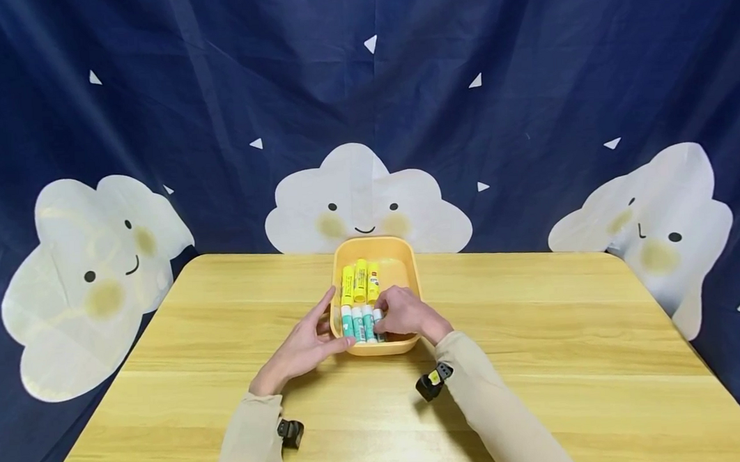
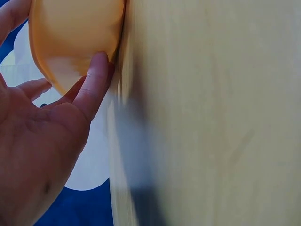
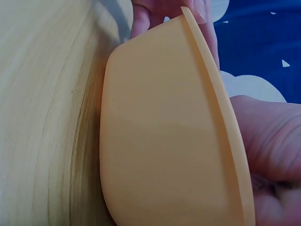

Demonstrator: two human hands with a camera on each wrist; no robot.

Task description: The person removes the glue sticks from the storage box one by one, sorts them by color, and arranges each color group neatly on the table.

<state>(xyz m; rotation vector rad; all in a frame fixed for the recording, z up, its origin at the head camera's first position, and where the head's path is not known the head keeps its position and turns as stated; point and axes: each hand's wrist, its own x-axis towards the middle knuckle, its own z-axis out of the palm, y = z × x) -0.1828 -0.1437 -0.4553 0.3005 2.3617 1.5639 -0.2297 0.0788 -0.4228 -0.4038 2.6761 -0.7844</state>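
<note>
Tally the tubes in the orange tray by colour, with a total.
Yellow tubes: 3
Green-and-white tubes: 4, one of them partly hidden by the fingers of the right hand
Total in sight: 7
</note>
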